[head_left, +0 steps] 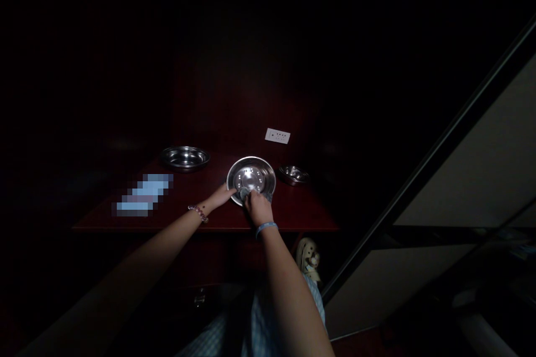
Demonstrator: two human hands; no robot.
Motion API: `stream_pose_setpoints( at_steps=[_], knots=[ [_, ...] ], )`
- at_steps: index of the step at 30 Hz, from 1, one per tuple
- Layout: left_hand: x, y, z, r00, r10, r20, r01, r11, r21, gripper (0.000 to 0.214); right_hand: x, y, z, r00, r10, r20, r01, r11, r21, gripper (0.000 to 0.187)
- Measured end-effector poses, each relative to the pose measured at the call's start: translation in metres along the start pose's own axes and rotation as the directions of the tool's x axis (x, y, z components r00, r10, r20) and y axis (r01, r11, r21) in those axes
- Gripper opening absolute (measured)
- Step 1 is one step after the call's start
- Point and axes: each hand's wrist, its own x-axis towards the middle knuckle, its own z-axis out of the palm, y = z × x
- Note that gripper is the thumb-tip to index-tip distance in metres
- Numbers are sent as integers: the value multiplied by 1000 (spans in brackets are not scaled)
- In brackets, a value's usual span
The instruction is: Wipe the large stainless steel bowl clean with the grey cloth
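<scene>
A shiny steel bowl (251,170) is tilted toward me above the dark red tabletop. My left hand (223,195) is closed on its left rim, with the thumb over the edge. My right hand (258,207) is closed at the bowl's near inner side, its knuckles toward me. A crumpled greyish cloth (244,194) shows around the right fingers, touching the inner wall. Dim light hides its full shape.
A wide steel basin (185,158) stands at the back left and a smaller steel bowl (293,174) at the right. A blurred pale-blue patch (144,195) lies on the tabletop (196,220). A socket plate (277,135) is on the back wall; a clog (307,256) shows below.
</scene>
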Motion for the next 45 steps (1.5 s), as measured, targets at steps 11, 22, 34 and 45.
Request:
stream_pose_setpoints(
  at_steps=[11,22,34,45],
  knots=[
    [-2,7,1,1000,-9,-1,9,1000,-9,43,0,0,2,1000,6,1,-6,999,-34,28],
    [-2,6,1,1000,-24,3,24,999,30,41,0,-2,2,1000,25,-4,-25,999,-23,29],
    [2,-5,-1,1000,-1,-9,2,999,47,43,-3,-1,-2,1000,13,4,-13,1000,5,38],
    [0,0,0,1000,-25,19,24,999,22,45,0,1,-1,999,27,44,-27,1000,13,28]
  ],
)
